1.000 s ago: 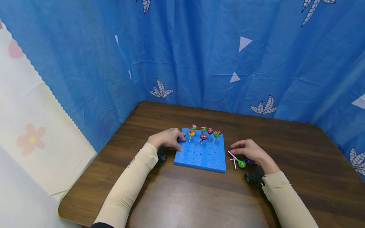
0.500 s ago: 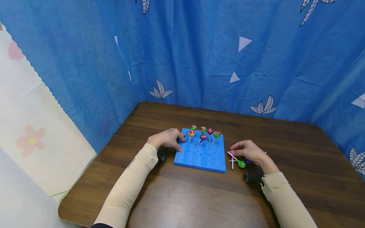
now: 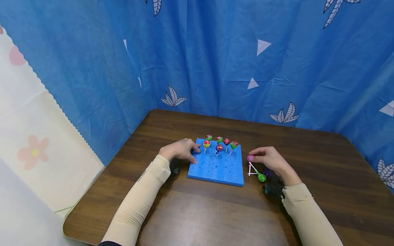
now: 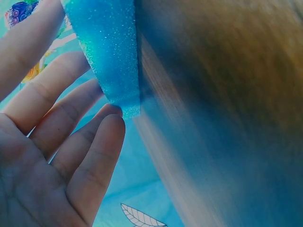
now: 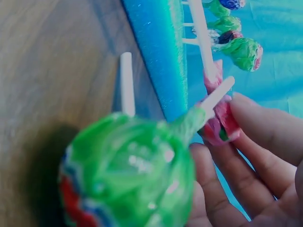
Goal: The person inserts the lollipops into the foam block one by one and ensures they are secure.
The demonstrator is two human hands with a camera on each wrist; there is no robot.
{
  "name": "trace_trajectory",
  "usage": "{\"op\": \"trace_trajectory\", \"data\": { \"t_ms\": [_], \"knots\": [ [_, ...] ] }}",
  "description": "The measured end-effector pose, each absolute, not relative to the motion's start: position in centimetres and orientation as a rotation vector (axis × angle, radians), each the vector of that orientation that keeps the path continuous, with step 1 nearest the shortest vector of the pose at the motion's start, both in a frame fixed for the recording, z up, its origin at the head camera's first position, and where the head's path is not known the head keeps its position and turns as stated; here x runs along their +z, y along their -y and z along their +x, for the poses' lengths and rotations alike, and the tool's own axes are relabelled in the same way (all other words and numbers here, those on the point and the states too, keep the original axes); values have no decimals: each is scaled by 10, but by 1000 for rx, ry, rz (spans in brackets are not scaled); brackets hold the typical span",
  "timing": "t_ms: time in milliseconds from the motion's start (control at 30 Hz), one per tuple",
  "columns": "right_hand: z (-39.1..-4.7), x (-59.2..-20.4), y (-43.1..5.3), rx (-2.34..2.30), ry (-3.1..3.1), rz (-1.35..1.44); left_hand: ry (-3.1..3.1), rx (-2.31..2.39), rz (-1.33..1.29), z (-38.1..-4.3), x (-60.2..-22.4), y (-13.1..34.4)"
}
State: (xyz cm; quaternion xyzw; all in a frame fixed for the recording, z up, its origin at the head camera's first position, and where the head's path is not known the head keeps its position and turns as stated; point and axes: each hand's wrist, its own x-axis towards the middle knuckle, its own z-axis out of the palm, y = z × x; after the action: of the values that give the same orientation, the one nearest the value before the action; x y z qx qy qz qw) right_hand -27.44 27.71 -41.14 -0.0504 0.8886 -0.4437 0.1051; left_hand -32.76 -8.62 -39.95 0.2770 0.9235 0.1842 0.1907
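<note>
My left hand [image 3: 181, 149] rests at the left edge of a blue foam board [image 3: 218, 171], its fingers fairly straight and the fingertips right at the board's side [image 4: 113, 61]. Several wrapped lollipops stand by their sticks in the board's far half, among them a yellow one [image 3: 207, 144] and a purple one [image 3: 219, 148]. Right of the board, my right hand [image 3: 272, 160] pinches a pink lollipop [image 5: 220, 125] by its head, the white stick pointing away from the palm. Beside it a green lollipop [image 3: 261, 177] lies on the table, its stick overlapping the pink one in the right wrist view.
A purple lollipop [image 3: 267, 172] lies partly hidden under my right hand. Another white stick [image 3: 252, 173] shows near the green lollipop. The brown wooden table [image 3: 215, 215] reaches back to a blue curtain [image 3: 209, 85] with white leaf and triangle prints.
My right hand has risen slightly and moved a little away from me, with the pink lollipop now between its fingertips. The green lollipop has shifted slightly. My left hand stays put.
</note>
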Motion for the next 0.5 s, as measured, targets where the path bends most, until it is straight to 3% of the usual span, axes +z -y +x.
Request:
{"op": "trace_trajectory", "data": {
  "t_ms": [500],
  "knots": [
    [-272, -402, -267, -1551, -2674, -103, -2589, 530, 774, -328, -400, 86]
  ]
}}
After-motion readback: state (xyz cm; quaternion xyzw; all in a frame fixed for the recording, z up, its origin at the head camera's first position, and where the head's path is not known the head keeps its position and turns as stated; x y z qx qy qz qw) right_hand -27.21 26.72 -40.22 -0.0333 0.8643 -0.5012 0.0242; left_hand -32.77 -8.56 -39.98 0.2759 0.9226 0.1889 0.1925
